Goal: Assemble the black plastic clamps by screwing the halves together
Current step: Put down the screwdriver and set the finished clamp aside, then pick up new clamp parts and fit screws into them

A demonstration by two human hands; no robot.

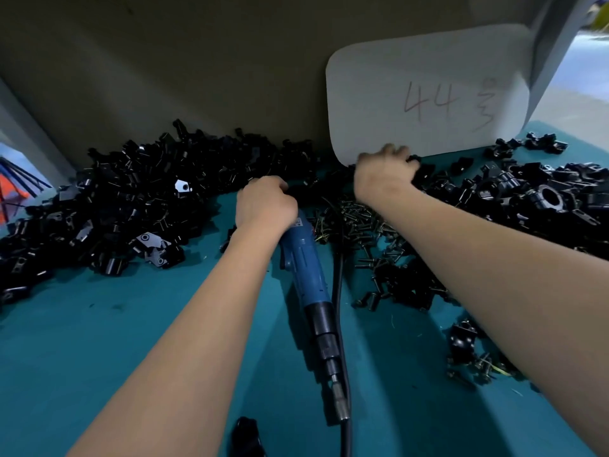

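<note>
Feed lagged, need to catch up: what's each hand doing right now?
Left hand: curled at the top of the blue screwdriver; grip cannot be told.
Right hand: fingers curled into black clamp parts; hold unclear.

One view only, camera on my head, wide-angle, facing forward and down, close over my forearms, teal desk [138,324] filling the frame

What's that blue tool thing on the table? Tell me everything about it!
The electric screwdriver has a blue plastic-looking body, then a black collar and a metal tip pointing toward the camera. It lies flat on the teal table between both arms. The left hand covers its far end. A black cable runs beside it.
</note>
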